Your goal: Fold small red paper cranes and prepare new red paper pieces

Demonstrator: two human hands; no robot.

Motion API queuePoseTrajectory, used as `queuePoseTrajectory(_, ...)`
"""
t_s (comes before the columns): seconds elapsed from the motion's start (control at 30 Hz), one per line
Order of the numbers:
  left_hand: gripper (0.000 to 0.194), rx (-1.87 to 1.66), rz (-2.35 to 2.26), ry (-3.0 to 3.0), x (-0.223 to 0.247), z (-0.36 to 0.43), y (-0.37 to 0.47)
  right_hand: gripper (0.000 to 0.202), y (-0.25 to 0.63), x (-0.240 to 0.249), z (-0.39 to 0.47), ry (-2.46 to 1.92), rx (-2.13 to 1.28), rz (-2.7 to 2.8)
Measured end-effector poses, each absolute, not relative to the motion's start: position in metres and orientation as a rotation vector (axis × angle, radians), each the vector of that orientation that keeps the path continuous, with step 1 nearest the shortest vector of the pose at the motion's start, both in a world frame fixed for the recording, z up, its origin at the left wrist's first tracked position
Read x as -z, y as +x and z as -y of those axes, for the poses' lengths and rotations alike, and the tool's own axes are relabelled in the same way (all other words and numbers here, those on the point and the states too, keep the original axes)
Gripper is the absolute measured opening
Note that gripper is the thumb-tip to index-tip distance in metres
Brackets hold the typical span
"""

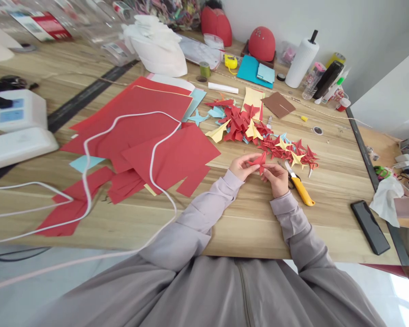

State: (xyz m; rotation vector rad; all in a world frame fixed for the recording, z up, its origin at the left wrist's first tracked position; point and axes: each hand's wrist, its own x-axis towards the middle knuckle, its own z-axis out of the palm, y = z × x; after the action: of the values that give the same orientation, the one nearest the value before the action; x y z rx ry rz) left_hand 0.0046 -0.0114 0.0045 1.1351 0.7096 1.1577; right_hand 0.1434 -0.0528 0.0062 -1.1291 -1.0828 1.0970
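Note:
Between my two hands is a folded red paper piece with pointed corners, held just above the table's near half. My left hand pinches it from the left, thumb and fingers closed on its edge. From the right, my right hand grips its lower side with bent fingers. Just beyond lies a heap of folded red paper shapes, mixed with yellow and light blue ones. A yellow-handled utility knife rests beside my right hand, partly over dark-handled scissors whose rest is hidden.
Large red paper sheets cover the left, with a white cable looped over them. A black phone lies near the right edge. Farther back are a yellow tape measure, blue paper and a white ribbed bottle.

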Motion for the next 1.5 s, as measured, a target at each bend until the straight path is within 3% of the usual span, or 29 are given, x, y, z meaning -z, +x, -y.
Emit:
queuePoseTrajectory(0.07,0.032,-1.148,-0.763,1.235,-0.003,0.011,0.003,0.020,0.143,-0.005,0.053,-1.125,-1.091,1.104)
queuePoseTrajectory(0.17,0.026,-1.141,-0.809,1.304,0.000,0.010,0.000,0.019,0.144,-0.002,0.053,-1.117,-1.073,1.134)
queuePoseTrajectory(0.53,0.031,-1.127,-0.871,1.266,-0.002,0.011,-0.001,0.014,0.147,0.000,0.052,-1.066,-1.073,1.124)
queuePoseTrajectory(1.1,0.036,-1.082,-0.790,1.094,0.009,0.009,0.003,0.032,0.146,-0.002,0.051,-1.122,-1.119,1.049)
queuePoseTrajectory(1.5,0.046,-1.066,-0.889,1.045,-0.001,0.012,0.002,0.013,0.145,-0.004,0.055,-1.206,-0.636,1.489)
